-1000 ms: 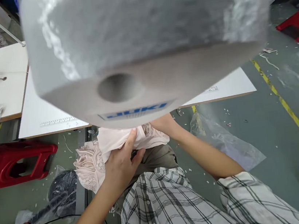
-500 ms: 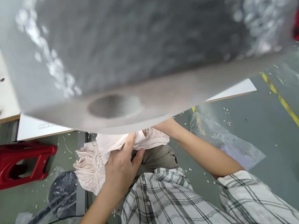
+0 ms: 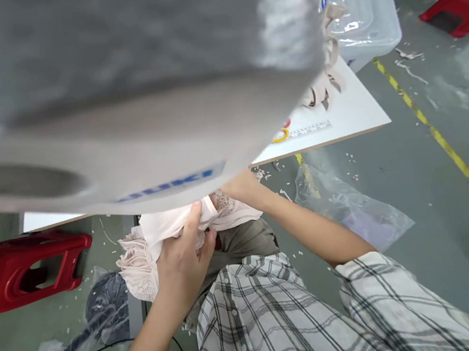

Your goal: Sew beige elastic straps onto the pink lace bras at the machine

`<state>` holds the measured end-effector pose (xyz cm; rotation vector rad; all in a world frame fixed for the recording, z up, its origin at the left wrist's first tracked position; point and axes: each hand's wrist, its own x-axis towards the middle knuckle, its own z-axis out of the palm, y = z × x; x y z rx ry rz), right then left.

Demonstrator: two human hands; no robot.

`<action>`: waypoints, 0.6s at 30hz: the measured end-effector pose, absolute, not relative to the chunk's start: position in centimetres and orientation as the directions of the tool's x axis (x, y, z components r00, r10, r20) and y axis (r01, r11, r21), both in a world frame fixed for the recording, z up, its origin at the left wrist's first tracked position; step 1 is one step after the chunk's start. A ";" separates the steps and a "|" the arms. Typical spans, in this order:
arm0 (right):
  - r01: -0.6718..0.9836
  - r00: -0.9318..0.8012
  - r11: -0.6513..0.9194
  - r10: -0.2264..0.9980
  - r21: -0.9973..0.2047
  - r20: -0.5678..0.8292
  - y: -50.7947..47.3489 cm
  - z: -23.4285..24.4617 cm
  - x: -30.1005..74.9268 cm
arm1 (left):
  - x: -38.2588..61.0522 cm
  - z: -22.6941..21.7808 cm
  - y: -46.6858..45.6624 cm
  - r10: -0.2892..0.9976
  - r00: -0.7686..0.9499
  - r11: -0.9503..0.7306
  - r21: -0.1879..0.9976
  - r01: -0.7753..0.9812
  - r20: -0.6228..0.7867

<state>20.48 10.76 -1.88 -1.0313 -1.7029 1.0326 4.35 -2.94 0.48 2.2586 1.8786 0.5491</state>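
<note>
1. Holding the pale pink cloth (image 3: 161, 224) with the left hand (image 3: 180, 269): forefinger across the upper face, thumb out to the side, remaining fingers hidden beneath the folds.
2. Reaching in from the opposite side with the right hand (image 3: 240, 191), up against the lace-patterned end of the same cloth. Fingers mostly covered by the grey machine head (image 3: 178, 142); impossible to say whether gripping or loose.
3. Location of the cloth: between both hands, above the lap of the olive trousers (image 3: 249, 239), on the near side of the desk (image 3: 358, 110), partly covered from above by the machine head. Just to the left, touching the cloth, a gathered lace pile (image 3: 136, 266); unclear whether joined to it or separate.
4. Step in hand, by judgement: arranging or aligning the folded cloth, apparently with the left for steadying and the right for finer work at the lace end.
5. Demands of the next move, again by judgement: firm hold on the left, flat fabric without stray folds, careful lining-up of the edge near the right fingertips, no dragging of the neighbouring pile.
6. Round about: pale strips (image 3: 334, 79) and a yellow ring (image 3: 281, 135) on the desk, a clear plastic box (image 3: 361, 6) beyond, a red stool (image 3: 60, 244) off to the left, a clear bag (image 3: 351, 212) on the floor to the right.
</note>
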 end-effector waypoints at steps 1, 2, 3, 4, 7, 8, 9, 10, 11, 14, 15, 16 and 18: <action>0.201 -0.255 0.339 0.924 -0.919 0.285 10.7 -2.0 20.5 | 4.3 0.5 -3.0 0.969 0.147 -0.209 0.338 0.917 0.200; 0.198 -0.225 0.362 0.921 -0.911 0.317 10.5 -2.2 20.6 | 4.2 0.5 -3.1 0.965 0.146 -0.213 0.328 0.920 0.217; 0.197 -0.196 0.374 0.921 -0.906 0.337 10.3 -2.3 20.7 | 4.1 0.5 -3.2 0.963 0.147 -0.216 0.316 0.924 0.227; 0.196 -0.171 0.371 0.925 -0.908 0.340 10.1 -2.5 20.9 | 4.1 0.6 -3.2 0.961 0.154 -0.222 0.305 0.926 0.231; 0.194 -0.123 0.333 0.941 -0.923 0.314 9.5 -3.0 21.4 | 4.1 0.6 -3.3 0.960 0.172 -0.231 0.279 0.932 0.222; 0.187 -0.107 0.327 0.944 -0.926 0.312 9.3 -3.2 21.6 | 4.1 0.7 -3.3 0.961 0.170 -0.227 0.270 0.936 0.216; 0.173 -0.097 0.324 0.945 -0.930 0.311 9.2 -3.3 21.8 | 4.1 0.7 -3.3 0.964 0.164 -0.217 0.262 0.940 0.211; 0.157 -0.089 0.321 0.946 -0.934 0.311 9.0 -3.5 21.9 | 4.1 0.7 -3.3 0.966 0.156 -0.206 0.254 0.945 0.205; 0.141 -0.088 0.319 0.947 -0.937 0.309 8.9 -3.6 22.1 | 4.1 0.8 -3.3 0.968 0.149 -0.197 0.247 0.949 0.200; 0.116 -0.104 0.290 0.955 -0.950 0.279 8.6 -3.8 22.4 | 4.2 0.9 -3.2 0.967 0.153 -0.201 0.241 0.950 0.205; 0.116 -0.108 0.276 0.958 -0.954 0.264 8.4 -3.9 22.5 | 4.3 0.9 -3.2 0.965 0.161 -0.210 0.241 0.947 0.209; 0.112 -0.110 0.262 0.962 -0.959 0.250 8.3 -4.0 22.6 | 4.4 0.9 -3.1 0.962 0.168 -0.219 0.242 0.945 0.214; 0.090 -0.115 0.232 0.968 -0.969 0.221 7.8 -4.1 22.9 | 4.6 0.9 -3.1 0.960 0.178 -0.229 0.241 0.943 0.214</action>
